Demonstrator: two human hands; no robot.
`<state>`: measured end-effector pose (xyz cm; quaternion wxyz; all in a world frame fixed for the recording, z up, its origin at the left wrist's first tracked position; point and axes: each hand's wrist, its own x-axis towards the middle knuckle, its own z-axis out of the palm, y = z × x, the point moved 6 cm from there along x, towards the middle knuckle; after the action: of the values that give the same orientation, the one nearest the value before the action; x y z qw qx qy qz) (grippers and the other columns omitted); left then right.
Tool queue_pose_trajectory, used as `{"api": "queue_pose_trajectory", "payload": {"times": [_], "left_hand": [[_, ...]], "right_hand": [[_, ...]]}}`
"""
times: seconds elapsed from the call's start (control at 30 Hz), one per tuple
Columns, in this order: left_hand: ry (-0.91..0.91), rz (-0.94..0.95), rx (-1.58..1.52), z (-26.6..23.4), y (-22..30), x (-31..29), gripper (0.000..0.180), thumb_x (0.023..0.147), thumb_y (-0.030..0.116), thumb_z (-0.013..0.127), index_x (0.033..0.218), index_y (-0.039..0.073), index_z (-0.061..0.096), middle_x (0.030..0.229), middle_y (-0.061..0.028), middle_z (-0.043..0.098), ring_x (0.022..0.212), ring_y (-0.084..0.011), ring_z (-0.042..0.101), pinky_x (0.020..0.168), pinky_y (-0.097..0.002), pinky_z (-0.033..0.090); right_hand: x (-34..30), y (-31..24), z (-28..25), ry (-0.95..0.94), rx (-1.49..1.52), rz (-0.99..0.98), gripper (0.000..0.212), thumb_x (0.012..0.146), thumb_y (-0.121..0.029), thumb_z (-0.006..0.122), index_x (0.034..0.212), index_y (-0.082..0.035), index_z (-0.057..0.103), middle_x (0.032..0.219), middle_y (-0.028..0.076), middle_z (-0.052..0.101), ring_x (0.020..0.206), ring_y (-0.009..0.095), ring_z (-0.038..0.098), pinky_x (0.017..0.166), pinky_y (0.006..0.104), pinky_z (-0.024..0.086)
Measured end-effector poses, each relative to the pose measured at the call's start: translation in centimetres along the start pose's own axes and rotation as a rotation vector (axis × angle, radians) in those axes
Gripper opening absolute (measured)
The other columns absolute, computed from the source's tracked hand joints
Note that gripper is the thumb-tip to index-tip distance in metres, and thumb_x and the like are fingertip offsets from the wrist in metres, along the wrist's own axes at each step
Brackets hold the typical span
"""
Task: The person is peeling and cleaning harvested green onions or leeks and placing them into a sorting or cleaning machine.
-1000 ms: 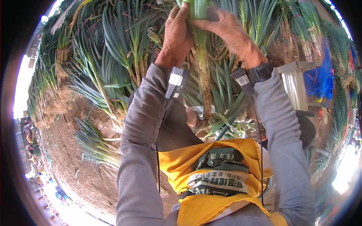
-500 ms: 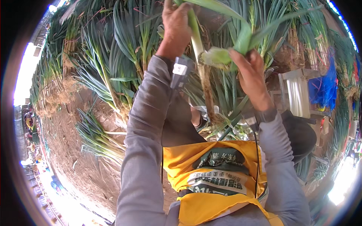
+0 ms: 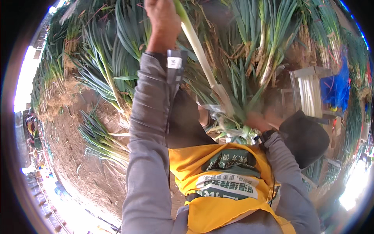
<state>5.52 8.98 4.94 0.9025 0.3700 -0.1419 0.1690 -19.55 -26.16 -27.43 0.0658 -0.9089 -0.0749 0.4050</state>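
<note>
— Gripping hard up there: the left hand [image 3: 161, 21] is clenching around the upper part of a long leek with a pale white stalk and green top [image 3: 196, 46], holding it raised near the top edge of the view.

— And the stalk itself, where is it running?

— It is slanting down and to the right from that fist, its blurred lower end reaching toward the right hand [image 3: 259, 121].

— Is that hand closing on it?

— I cannot tell; the right hand is smeared by motion, sitting low by the stalk's root end, just above the dark wristwatch [image 3: 269, 135] on the grey sleeve.

— What is lying around them?

— Heaps of pulled green leeks with earthy roots [image 3: 269, 58] are piling up behind both hands, more bunches are lying on the brown soil [image 3: 74, 156] at left, and a yellow apron [image 3: 218, 183] is showing between the forearms. A white slatted crate [image 3: 309, 89] is standing well off to the right.
</note>
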Motion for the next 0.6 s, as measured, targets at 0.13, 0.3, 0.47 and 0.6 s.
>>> {"api": "queue_pose_trajectory", "payload": {"times": [0.13,0.3,0.47,0.6], "left_hand": [[0.154,0.159,0.325,-1.4,0.4,0.8,0.038,0.095,0.0,0.061,0.132,0.011,0.059,0.088,0.0021,0.059,0.071,-0.0088,0.054,0.059,-0.026,0.044],[0.246,0.101,0.255,-1.7,0.5,0.4,0.035,0.1,0.008,0.06,0.134,0.013,0.056,0.093,-0.0016,0.058,0.073,-0.0137,0.055,0.063,-0.03,0.049],[0.21,-0.041,0.05,-2.6,0.6,0.9,0.022,0.107,0.023,0.05,0.119,0.004,0.052,0.087,-0.0046,0.055,0.071,-0.0186,0.055,0.068,-0.0339,0.052],[0.091,-0.126,-0.085,-5.5,-0.9,2.5,0.026,0.11,0.028,0.044,0.106,0.003,0.048,0.083,-0.0082,0.051,0.071,-0.0191,0.055,0.067,-0.034,0.052]], "right_hand": [[-3.3,-4.6,-12.5,0.807,0.419,-0.378,0.048,0.097,-0.035,0.062,0.131,-0.001,0.059,0.124,0.025,0.063,0.11,0.043,0.063,0.092,0.0481,0.051],[-6.1,-13.2,-17.6,0.777,0.367,-0.622,0.05,0.097,-0.033,0.066,0.131,0.002,0.058,0.123,0.024,0.064,0.111,0.044,0.062,0.094,0.0468,0.05],[-7.3,-13.0,-19.1,0.447,0.925,-0.548,0.047,0.105,-0.036,0.056,0.131,0.003,0.06,0.09,0.008,0.066,0.087,0.014,0.066,0.073,0.0289,0.051],[-8.6,-14.2,-22.6,0.278,0.987,-0.784,0.045,0.107,-0.04,0.051,0.113,0.002,0.067,0.082,0.0,0.059,0.074,0.008,0.055,0.067,0.0262,0.047]]}}
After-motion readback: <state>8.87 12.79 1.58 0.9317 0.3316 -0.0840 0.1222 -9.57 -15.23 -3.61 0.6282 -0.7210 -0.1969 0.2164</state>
